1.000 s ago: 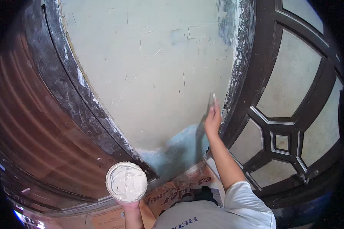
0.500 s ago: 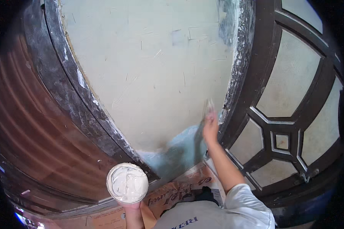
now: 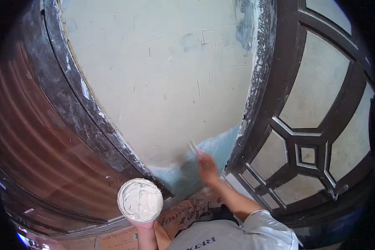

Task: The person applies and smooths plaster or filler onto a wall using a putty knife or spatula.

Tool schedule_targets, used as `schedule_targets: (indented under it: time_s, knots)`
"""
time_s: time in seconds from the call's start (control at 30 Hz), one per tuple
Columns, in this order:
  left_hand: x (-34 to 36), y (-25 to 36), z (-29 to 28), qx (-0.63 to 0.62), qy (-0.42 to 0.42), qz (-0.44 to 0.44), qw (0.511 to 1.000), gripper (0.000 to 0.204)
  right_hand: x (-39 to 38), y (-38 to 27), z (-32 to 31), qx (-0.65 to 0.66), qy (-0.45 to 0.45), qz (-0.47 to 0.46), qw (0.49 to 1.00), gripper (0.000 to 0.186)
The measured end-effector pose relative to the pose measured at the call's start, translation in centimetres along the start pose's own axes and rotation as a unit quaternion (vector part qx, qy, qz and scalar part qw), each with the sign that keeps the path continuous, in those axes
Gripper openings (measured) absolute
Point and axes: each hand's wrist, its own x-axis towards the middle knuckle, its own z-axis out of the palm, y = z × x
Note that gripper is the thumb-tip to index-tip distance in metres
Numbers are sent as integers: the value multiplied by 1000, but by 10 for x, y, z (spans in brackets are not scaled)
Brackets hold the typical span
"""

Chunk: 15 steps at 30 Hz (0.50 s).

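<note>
Right fingers [image 3: 202,158]: gripping blurred slim tool [image 3: 193,147], closed, near blue-green patch [image 3: 186,177]
Left hand [image 3: 144,226]: supporting tub [image 3: 119,201] of white paste [image 3: 143,203], finger spread hidden
Cream wall [image 3: 154,91]: looking mostly coated
Remaining: patch showing along bottom, apparently uncoated

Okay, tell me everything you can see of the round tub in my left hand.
The tub is round, holding thick off-white paste, ridged and swirled on its surface. Its open top faces up toward the camera. Your left hand supports it from below, at the picture's lower left. Its outer wall is mostly hidden, so its material is unclear.
</note>
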Motion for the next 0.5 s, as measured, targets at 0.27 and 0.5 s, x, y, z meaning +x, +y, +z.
schedule_targets:
  time_s: [0.27,0.5]
  knots:
    - [-12,1,-15,-28,13,-7,999,63,130,68,-89,114,287,176,935,39]
    - [-8,-3,-9,87,-39,26,995,60,-19,-28,17,154,-126,-15,980,37]
